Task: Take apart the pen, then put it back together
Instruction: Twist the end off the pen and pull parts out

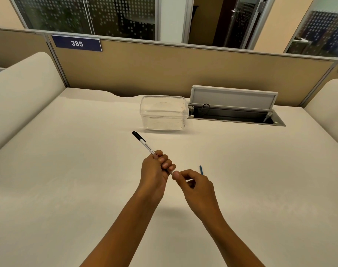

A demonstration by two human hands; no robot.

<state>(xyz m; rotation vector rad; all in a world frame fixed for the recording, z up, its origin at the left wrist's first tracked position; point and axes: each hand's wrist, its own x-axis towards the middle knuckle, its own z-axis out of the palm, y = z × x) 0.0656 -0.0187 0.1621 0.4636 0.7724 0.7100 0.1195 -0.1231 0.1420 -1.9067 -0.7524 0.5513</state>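
Observation:
A white pen (145, 145) with a black cap points up and to the left, its capped end in the air above the desk. My left hand (156, 169) is wrapped around the lower part of its barrel. My right hand (193, 185) pinches the pen's near end, fingertips against the barrel's tip; what sits between those fingers is hidden. A thin blue rod (201, 170), likely the ink refill, lies on the desk just behind my right hand.
A clear plastic box (164, 112) stands on the cream desk (68, 170) beyond the pen. To its right, an open cable hatch (235, 108) is set in the desk against the beige partition. Padded side panels rise at the left and right.

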